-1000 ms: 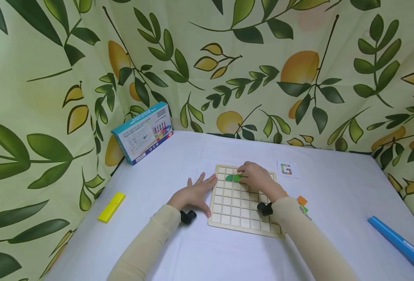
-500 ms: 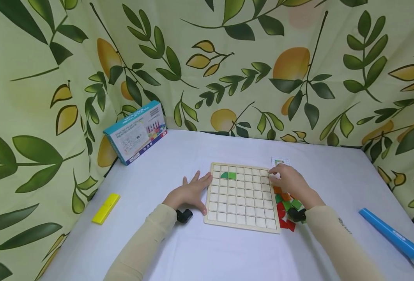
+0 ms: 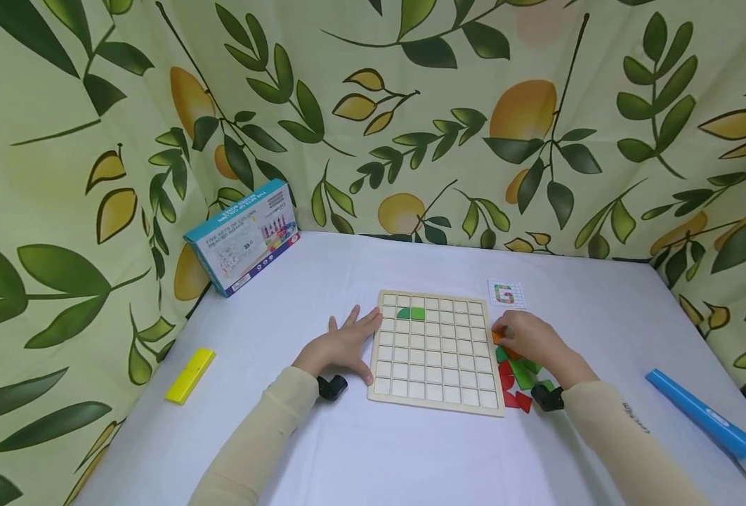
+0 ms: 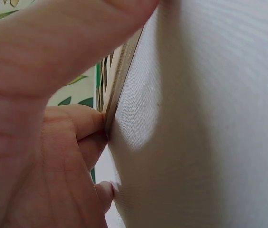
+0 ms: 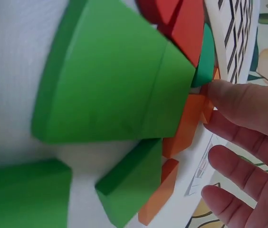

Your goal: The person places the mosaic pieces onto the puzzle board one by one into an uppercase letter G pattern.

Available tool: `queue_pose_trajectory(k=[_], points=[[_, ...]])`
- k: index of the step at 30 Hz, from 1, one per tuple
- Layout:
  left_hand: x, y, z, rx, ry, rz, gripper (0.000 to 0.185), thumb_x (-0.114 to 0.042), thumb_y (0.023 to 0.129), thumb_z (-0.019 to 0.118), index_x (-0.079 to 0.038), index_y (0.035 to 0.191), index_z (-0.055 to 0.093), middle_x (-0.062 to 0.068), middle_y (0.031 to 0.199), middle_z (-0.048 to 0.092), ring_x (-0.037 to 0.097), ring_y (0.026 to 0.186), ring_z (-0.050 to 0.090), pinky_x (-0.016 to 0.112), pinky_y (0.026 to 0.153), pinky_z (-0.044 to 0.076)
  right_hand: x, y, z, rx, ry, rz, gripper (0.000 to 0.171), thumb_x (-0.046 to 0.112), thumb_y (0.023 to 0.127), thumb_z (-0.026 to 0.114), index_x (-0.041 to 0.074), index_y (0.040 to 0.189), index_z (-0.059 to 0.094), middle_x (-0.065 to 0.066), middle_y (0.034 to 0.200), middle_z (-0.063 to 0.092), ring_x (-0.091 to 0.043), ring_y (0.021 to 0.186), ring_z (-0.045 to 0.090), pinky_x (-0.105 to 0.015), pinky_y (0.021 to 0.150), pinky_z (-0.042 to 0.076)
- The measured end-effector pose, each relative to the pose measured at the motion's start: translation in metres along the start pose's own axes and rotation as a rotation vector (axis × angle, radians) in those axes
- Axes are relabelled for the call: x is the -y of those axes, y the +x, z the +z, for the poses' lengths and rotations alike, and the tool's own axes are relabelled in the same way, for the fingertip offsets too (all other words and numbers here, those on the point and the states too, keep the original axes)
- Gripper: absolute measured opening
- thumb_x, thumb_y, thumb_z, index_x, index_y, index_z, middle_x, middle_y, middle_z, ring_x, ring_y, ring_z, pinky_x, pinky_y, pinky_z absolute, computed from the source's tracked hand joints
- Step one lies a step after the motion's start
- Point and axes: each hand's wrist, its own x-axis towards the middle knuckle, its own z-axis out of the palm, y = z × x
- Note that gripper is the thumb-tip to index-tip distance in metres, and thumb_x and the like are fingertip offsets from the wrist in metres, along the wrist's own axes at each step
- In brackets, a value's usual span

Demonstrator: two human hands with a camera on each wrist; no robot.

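Right hand point(image 3: 531, 343) sits over the pile of coloured pieces point(image 3: 517, 376) just right of the wooden grid board point(image 3: 436, 358) on the tabletop point(image 3: 411, 457). Right wrist view: thumb tip touches an orange piece point(image 5: 184, 133) at the pile's far end, the other fingers point(image 5: 234, 159) spread loose and apart from it. No closed grip shown; it holds nothing that I can see.

Left hand point(image 3: 346, 346) lies flat on the tabletop, fingers straight, tips against the board's left edge point(image 4: 117, 78). It braces the board and grips nothing.

Pieces: flat, thick-cut blocks in green, red and orange, some with one curved edge, matte painted faces, crisp corners. The big green one point(image 5: 110, 80) lies nearest the wrist camera, overlapping its neighbours. Judgement: likely light and stiff, not fragile, not very slippery. Lying flat and packed together, they give little to take hold of from above; best to pinch a piece by two opposite side edges, or slide it clear of the pile first.

Board: pale wood, square cells, two green pieces point(image 3: 411, 313) seated side by side in the second row from the far edge, left of centre. Small pattern card point(image 3: 506, 293) lies beyond the pile, near the board's far right corner.
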Motion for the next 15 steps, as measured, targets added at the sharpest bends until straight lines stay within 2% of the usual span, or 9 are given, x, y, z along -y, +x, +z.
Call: queue_pose_trajectory(k=[7, 11, 15], points=[[0.0011, -0.0005, 0.0000, -0.008, -0.013, 0.002, 0.129, -0.045, 0.047, 0.086, -0.019, 0.149, 0.012, -0.007, 0.155, 0.000, 0.027, 0.139, -0.014, 0.066, 0.100, -0.010, 0.0015, 0.0027, 0.0014, 0.008, -0.038, 0.038, 0.031, 0.012, 0.077, 0.074, 0.001, 0.104, 0.068, -0.011, 0.099, 0.063, -0.023, 0.085, 0.052, -0.041, 0.079, 0.050], [0.0006, -0.0016, -0.0009, -0.006, -0.019, -0.002, 0.129, -0.044, 0.048, 0.086, -0.019, 0.149, 0.011, -0.008, 0.154, -0.001, 0.026, 0.139, -0.014, 0.065, 0.101, -0.010, -0.0008, 0.0046, 0.0023, -0.029, -0.076, 0.040, 0.025, 0.012, 0.076, 0.074, 0.003, 0.099, 0.069, -0.008, 0.089, 0.063, -0.021, 0.079, 0.051, -0.039, 0.074, 0.051], [0.0020, -0.0007, -0.0004, 0.000, -0.017, 0.002, 0.128, -0.045, 0.049, 0.086, -0.020, 0.149, 0.010, -0.009, 0.154, -0.002, 0.025, 0.139, -0.015, 0.065, 0.101, -0.010, -0.0026, 0.0049, 0.0037, -0.041, -0.089, 0.037, 0.021, 0.012, 0.076, 0.073, 0.003, 0.095, 0.070, -0.007, 0.086, 0.063, -0.021, 0.078, 0.052, -0.039, 0.074, 0.051]])
